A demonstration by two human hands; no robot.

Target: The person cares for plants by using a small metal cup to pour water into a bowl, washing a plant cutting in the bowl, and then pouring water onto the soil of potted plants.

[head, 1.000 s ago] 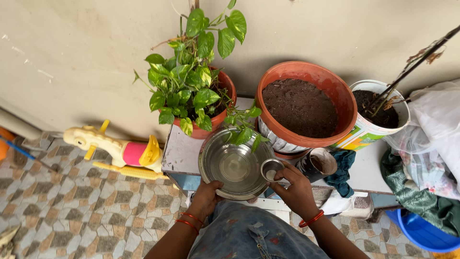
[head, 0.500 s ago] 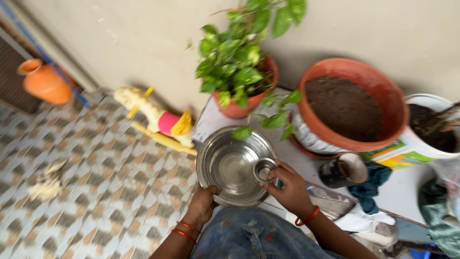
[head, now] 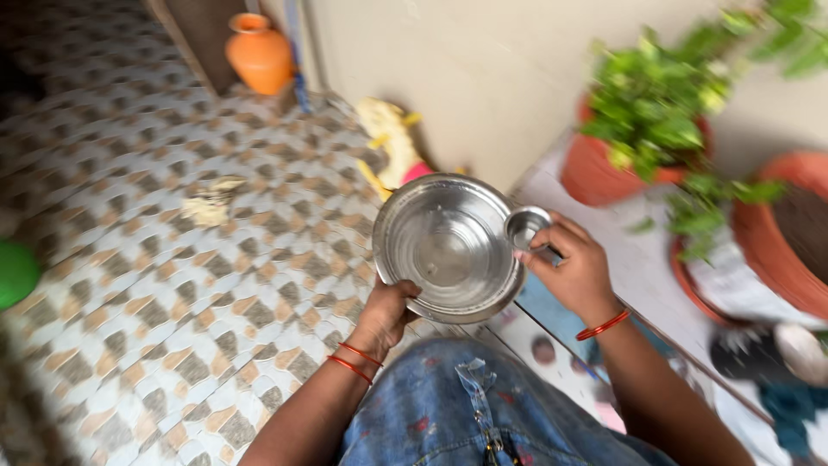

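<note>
My left hand (head: 386, 315) grips the near rim of a wide steel bowl (head: 444, 246), held out in front of my lap over the tiled floor. My right hand (head: 573, 267) holds a small steel cup (head: 526, 227) at the bowl's right rim. The bowl looks empty apart from a wet sheen. Red bangles circle both wrists. My denim-clad knee (head: 466, 414) is below.
A leafy plant in a terracotta pot (head: 604, 168) and a large soil-filled pot (head: 789, 233) stand on a low white table (head: 604, 224) at right. A toy horse (head: 392, 147) lies by the wall. An orange clay pot (head: 259, 53) stands far back. Patterned tiles (head: 172, 276) cover the floor.
The view has swung left, away from the plant table toward the floor. Both hands have lifted the bowl and cup off the table and carried them leftward.
</note>
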